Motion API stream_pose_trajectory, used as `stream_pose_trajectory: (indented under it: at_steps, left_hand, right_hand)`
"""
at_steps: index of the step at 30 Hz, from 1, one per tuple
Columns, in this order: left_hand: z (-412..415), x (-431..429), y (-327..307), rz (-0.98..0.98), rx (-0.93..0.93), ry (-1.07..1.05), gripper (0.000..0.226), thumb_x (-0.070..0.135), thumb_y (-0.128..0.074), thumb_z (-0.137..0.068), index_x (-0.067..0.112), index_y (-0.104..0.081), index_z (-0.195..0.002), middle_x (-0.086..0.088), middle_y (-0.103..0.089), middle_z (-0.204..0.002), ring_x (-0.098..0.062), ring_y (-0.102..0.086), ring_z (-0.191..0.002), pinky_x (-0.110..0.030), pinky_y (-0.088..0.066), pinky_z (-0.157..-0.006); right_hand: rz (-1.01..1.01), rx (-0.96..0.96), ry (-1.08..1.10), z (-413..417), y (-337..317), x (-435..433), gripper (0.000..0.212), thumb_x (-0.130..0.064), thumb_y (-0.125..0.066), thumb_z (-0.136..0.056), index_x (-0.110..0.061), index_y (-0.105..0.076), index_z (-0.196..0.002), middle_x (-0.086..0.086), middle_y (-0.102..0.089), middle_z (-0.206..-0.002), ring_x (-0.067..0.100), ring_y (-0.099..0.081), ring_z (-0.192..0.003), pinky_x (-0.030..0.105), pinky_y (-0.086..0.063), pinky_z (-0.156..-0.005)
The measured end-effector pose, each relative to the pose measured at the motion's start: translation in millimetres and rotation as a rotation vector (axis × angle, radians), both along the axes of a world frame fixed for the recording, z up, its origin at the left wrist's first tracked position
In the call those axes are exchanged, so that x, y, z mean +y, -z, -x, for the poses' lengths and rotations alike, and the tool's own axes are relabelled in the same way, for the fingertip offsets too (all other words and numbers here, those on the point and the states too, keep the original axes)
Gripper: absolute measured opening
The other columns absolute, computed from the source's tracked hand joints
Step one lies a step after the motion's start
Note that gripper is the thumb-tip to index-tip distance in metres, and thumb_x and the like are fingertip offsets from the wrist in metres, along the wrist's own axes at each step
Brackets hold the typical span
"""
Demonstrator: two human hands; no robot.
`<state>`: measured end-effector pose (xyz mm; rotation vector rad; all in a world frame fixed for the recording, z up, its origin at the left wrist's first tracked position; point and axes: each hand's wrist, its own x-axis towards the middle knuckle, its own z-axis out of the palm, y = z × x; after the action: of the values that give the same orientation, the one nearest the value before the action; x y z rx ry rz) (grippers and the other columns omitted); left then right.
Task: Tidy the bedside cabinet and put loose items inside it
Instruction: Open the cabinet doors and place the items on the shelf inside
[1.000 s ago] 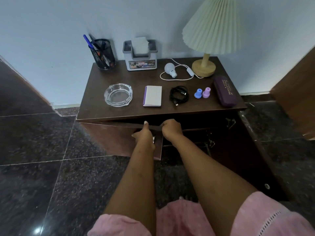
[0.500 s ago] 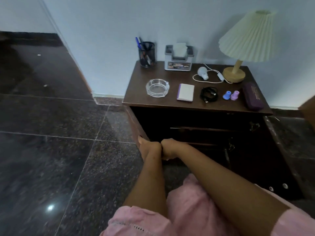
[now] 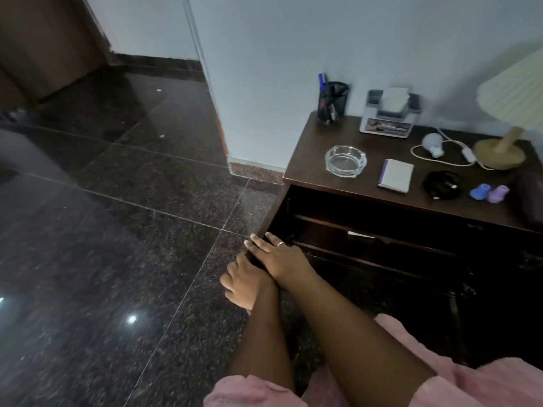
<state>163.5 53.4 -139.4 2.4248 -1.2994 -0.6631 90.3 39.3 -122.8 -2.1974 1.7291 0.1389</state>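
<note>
The dark wooden bedside cabinet (image 3: pixel 307 148) stands open at the right, its shelves (image 3: pixel 373 230) in shadow. My left hand (image 3: pixel 242 284) grips the outer side of the left door (image 3: pixel 266 221), which is swung out towards me. My right hand (image 3: pixel 277 255), with a ring on it, lies over the door's edge with straight fingers. On top lie a glass ashtray (image 3: pixel 345 164), a white notebook (image 3: pixel 395 175), a coiled black cable (image 3: pixel 440 185), a blue piece (image 3: pixel 480 191) and a purple piece (image 3: pixel 498 193), and a purple case (image 3: pixel 532 201) at the frame's edge.
At the back of the top stand a pen holder (image 3: pixel 332 102), a tissue box (image 3: pixel 389 113), a bulb with white cord (image 3: pixel 432 143) and a lamp (image 3: pixel 499 154). Glossy dark floor tiles (image 3: pixel 117 230) spread left. A white wall corner (image 3: pixel 223 127) stands behind the cabinet's left side.
Both hands have swung the left door outwards and to the left. My view has turned left, so the cabinet now sits at the right. My right fingers have straightened over the door.
</note>
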Motion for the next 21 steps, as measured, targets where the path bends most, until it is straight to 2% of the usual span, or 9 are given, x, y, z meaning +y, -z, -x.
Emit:
stream_pose_trajectory:
  at_steps: [2, 5, 8, 13, 16, 18, 21]
  left_hand:
    - [-3, -1, 12, 0.031, -0.061, 0.060, 0.037, 0.023, -0.036, -0.098, 0.025, -0.040, -0.135, -0.002, -0.037, -0.143, -0.024, -0.025, -0.134, -0.043, -0.026, -0.107]
    - [-7, -4, 25, 0.101, -0.172, 0.018, 0.048, 0.024, -0.039, -0.097, 0.034, -0.027, -0.143, 0.003, -0.021, -0.154, -0.022, -0.006, -0.144, -0.046, -0.011, -0.116]
    - [-9, -9, 31, 0.096, -0.246, 0.052, 0.061, 0.028, -0.040, -0.098, 0.036, -0.007, -0.148, 0.004, -0.004, -0.159, -0.023, 0.010, -0.146, -0.048, -0.001, -0.116]
    - [-8, -7, 36, 0.056, -0.337, 0.088, 0.076, 0.029, -0.043, -0.096, 0.035, 0.013, -0.147, 0.005, 0.010, -0.159, -0.022, 0.020, -0.144, -0.050, 0.005, -0.115]
    - [-3, -8, 29, 0.012, -0.343, 0.066, 0.082, 0.025, -0.045, -0.094, 0.031, 0.017, -0.146, 0.004, 0.015, -0.158, -0.022, 0.023, -0.143, -0.055, 0.008, -0.113]
    - [7, -12, 20, 0.027, -0.334, 0.123, 0.080, 0.024, -0.044, -0.095, 0.028, 0.017, -0.147, 0.003, 0.016, -0.158, -0.021, 0.024, -0.143, -0.054, 0.011, -0.112]
    - [33, -20, -5, 0.098, -0.165, 0.162, 0.072, 0.016, -0.040, -0.095, 0.028, 0.006, -0.150, 0.004, 0.009, -0.159, -0.019, 0.019, -0.145, -0.049, 0.009, -0.114]
  right_hand:
    - [0.021, -0.003, -0.011, -5, 8, -5, 0.055, -0.024, -0.027, -0.103, -0.032, 0.001, -0.150, -0.015, 0.010, -0.158, 0.017, 0.002, -0.147, 0.046, -0.037, -0.102]
    - [0.032, -0.017, -0.021, -12, 12, -10, 0.061, -0.017, -0.030, -0.102, -0.025, 0.006, -0.151, -0.011, 0.015, -0.158, 0.019, 0.006, -0.147, 0.043, -0.039, -0.103]
    - [0.052, -0.051, -0.027, -15, 16, -12, 0.064, -0.016, -0.032, -0.101, -0.022, 0.008, -0.151, -0.008, 0.016, -0.158, 0.021, 0.008, -0.147, 0.041, -0.041, -0.102]
    - [0.079, -0.070, -0.081, -1, 13, -8, 0.062, -0.014, -0.031, -0.100, -0.019, 0.004, -0.151, -0.006, 0.009, -0.160, 0.017, 0.005, -0.147, 0.040, -0.038, -0.105]
    - [0.072, -0.122, -0.034, 14, 7, -6, 0.070, -0.008, -0.037, -0.096, -0.017, 0.004, -0.151, -0.004, 0.007, -0.160, 0.016, 0.006, -0.147, 0.041, -0.036, -0.108]
    - [0.064, -0.154, 0.018, 25, 1, -6, 0.073, -0.007, -0.038, -0.094, -0.016, 0.005, -0.151, -0.003, 0.006, -0.160, 0.018, 0.007, -0.147, 0.042, -0.032, -0.111]
    - [0.071, -0.197, 0.116, 46, -7, -5, 0.071, -0.009, -0.038, -0.095, -0.015, 0.004, -0.151, 0.000, 0.005, -0.160, 0.019, 0.006, -0.147, 0.040, -0.023, -0.116]
